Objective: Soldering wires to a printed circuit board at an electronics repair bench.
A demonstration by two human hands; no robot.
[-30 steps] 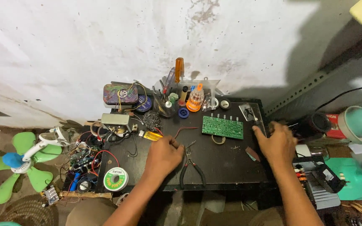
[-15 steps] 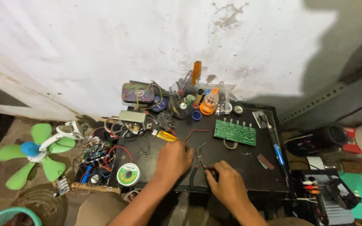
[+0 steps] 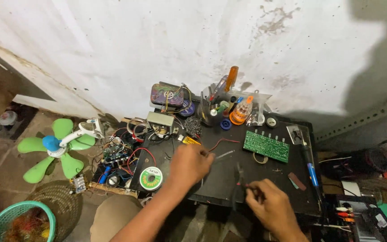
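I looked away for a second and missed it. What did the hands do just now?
The right hand came back from the far right edge of the black table to the pliers near the front and now has its fingers on them. The left hand barely moved, resting on the table by the thin wire. The green circuit board and solder reel stayed put.

circuit board (image 3: 266, 146) on worktop (image 3: 220, 179) (right side), solder spool (image 3: 151, 177) left

left hand (image 3: 189, 163): bare, I see no glove or ring | right hand (image 3: 269, 204): bare | forearms: no sleeves | knee: khaki trousers
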